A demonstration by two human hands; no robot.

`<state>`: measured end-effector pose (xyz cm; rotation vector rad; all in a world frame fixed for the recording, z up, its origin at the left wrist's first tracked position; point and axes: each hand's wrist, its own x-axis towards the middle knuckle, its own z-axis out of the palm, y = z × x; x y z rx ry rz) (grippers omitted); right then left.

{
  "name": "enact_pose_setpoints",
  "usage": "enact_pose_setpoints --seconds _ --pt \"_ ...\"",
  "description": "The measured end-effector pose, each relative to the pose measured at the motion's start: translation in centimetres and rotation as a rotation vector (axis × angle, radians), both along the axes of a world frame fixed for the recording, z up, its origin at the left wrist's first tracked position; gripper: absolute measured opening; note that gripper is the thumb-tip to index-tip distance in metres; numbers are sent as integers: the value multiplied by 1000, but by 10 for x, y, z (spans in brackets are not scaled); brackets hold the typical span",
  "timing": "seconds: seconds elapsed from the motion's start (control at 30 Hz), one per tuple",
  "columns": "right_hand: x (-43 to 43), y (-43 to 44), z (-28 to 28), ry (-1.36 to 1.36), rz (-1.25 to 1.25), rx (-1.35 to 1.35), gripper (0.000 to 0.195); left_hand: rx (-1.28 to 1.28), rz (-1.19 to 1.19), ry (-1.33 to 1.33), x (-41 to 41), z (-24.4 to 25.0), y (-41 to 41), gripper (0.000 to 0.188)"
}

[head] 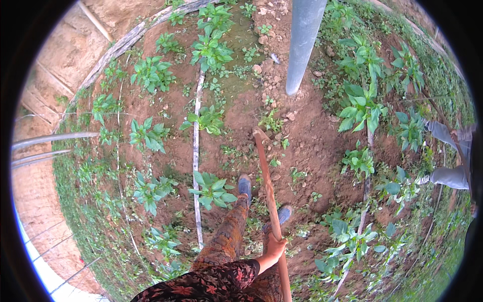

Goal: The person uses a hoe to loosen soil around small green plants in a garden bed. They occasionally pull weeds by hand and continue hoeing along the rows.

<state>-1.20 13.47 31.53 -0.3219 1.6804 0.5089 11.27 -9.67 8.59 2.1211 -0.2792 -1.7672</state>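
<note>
My left hand (276, 247) is wrapped around the long wooden handle of a hoe (268, 185). The handle runs from the bottom edge up past my feet, and its soil-coloured head (261, 134) rests at the ground, the blade hard to make out. Close to the head grows a small weed (271, 121). Out of view is my right hand. My shoes (245, 185) stand on reddish-brown soil, one on either side of the handle. A leafy pepper-like plant (213, 190) grows just left of my forward foot.
A thick grey metal post (305, 45) rises from the soil ahead. Pale drip lines (197, 151) run along the crop rows on the left and right (365, 196). At the far right, another person (449, 177) stands holding a long pole. Curved pipes (56, 139) are at left.
</note>
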Motion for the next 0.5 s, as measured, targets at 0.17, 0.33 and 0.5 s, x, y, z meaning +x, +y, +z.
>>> enact_pose_setpoints --seconds 0.17,0.33,0.5 --pt "18 13 -56 116 308 -373 38 -77 122 114 3 1 -76 35" --pt "24 -179 -98 214 382 -490 28 -313 125 97 21 -50 -211 38" --pt "29 -189 -109 226 282 -490 25 -282 -67 -36 9 -66 -238 32"
